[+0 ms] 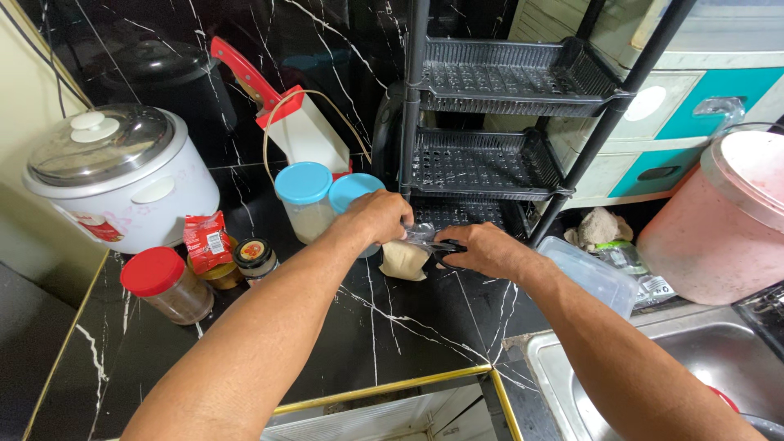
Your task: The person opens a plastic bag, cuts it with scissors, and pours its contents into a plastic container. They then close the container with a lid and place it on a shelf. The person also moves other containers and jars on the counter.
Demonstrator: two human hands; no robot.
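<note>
My left hand pinches the clear top of a small plastic bag holding a tan powder, gripping it from the left, while my right hand is closed around black-handled scissors pressed up against that same bag top from the right; the blades are mostly hidden by my fingers, so I cannot tell whether they are parted. The bag sits on the black marbled counter, near the middle, just in front of the bottom tier of a black plastic rack. Just behind my left hand stand two jars with blue lids, and beyond them a white knife block with a red-handled knife. To the far left is a white rice cooker with a steel lid; nearer are a red-lidded jar, a red sachet and a small dark-lidded jar. To the right lie a clear plastic container, a pink bucket and the steel sink.
</note>
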